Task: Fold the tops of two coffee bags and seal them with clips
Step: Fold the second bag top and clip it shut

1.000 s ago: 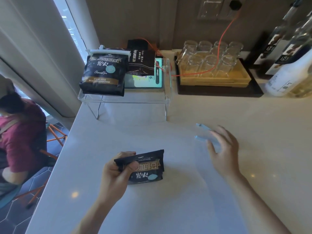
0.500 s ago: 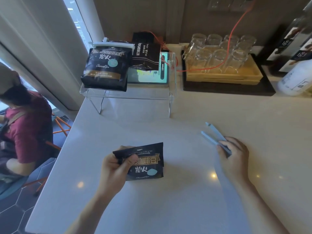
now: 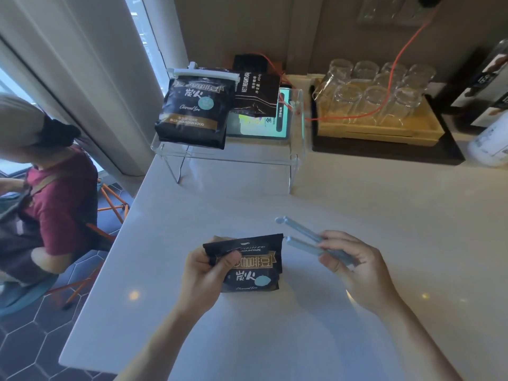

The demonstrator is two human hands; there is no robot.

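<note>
At upper centre-left, a clipped bag [image 3: 192,111] already lies on a clear stand [image 3: 298,158]. Lower centre, the left hand [image 3: 204,276] pinches the second bag's [image 3: 251,266] folded top between thumb and fingers. Just right of it, the right hand [image 3: 354,266], which a moment ago reached across the counter [image 3: 384,215], now grips the blue clip [image 3: 305,239], its arms apart, close to the fold. Clipping looks next.

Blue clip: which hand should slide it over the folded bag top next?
Right. The right hand already holds the open blue clip beside the small coffee bag; the left hand is pinching its folded top.
</note>
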